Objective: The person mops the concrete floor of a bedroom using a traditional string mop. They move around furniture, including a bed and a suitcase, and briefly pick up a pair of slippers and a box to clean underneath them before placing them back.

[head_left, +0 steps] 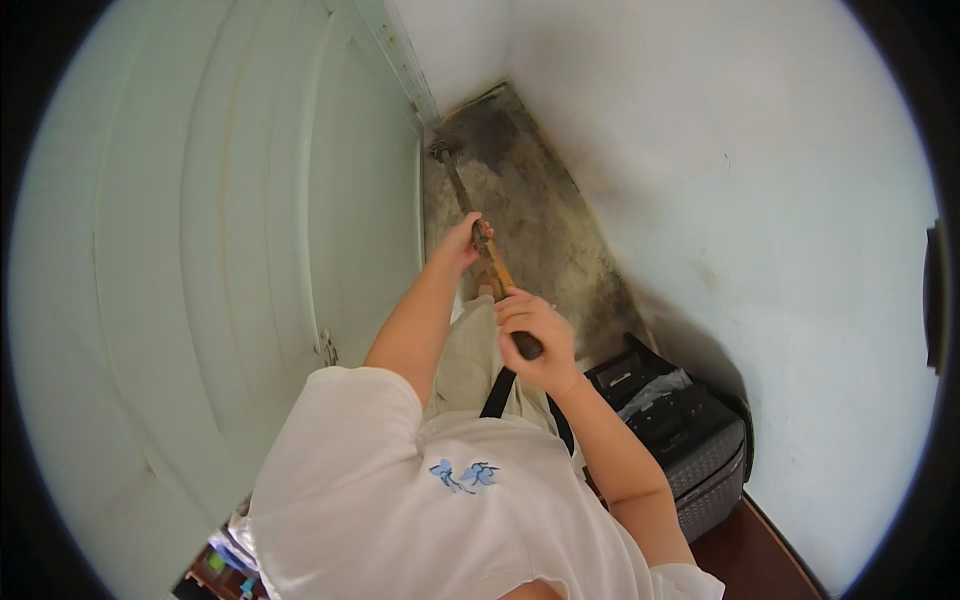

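Both my hands grip a long-handled tool (503,270) with a dark shaft, an orange-brown stretch and a black rounded end. Its small dark, shaggy head (441,149) is down at the floor beside the door's edge; whether it is a broom or a mop I cannot tell. Farther down the shaft, my left hand (466,240) is closed around it. Close to my body, my right hand (538,335) wraps the upper part of the handle near the black end. The tool slants away from me toward the far left.
A pale green door (365,190) stands along the left, with a metal latch (327,347). The stained grey floor (540,220) narrows to a corner. A white, smudged wall (760,180) runs along the right. Near my right elbow sits a black textured suitcase (712,462).
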`<state>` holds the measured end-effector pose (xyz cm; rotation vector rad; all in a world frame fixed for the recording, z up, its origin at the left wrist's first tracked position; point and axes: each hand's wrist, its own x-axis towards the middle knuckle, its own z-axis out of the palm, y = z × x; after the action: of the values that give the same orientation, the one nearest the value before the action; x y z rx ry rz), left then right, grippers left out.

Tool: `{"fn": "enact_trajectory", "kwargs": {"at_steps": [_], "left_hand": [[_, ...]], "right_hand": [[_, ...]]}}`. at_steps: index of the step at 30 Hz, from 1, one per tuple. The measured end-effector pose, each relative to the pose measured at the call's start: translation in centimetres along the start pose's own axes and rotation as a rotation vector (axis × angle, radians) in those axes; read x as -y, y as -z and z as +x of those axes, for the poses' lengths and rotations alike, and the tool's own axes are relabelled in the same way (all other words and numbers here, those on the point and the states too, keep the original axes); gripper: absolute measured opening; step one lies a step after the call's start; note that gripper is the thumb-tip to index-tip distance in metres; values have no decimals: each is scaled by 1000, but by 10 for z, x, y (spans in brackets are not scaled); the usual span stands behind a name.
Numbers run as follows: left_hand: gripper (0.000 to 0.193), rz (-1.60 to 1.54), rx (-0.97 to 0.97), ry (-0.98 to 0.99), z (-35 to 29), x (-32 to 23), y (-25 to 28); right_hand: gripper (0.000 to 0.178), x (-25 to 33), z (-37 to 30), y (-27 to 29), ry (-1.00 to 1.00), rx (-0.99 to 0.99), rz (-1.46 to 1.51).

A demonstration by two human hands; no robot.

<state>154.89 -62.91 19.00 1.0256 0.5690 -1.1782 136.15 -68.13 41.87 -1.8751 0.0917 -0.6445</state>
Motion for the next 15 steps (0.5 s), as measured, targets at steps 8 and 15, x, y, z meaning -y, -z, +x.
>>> {"fn": "enact_trajectory", "kwargs": {"at_steps": [8, 15], "left_hand": [[29, -18, 70, 27, -77, 156, 16], [22, -265, 151, 91, -182, 278, 41]], "right_hand": [[4, 61, -134, 34, 111, -82, 95], [13, 141, -220, 72, 64, -104, 268]]}}
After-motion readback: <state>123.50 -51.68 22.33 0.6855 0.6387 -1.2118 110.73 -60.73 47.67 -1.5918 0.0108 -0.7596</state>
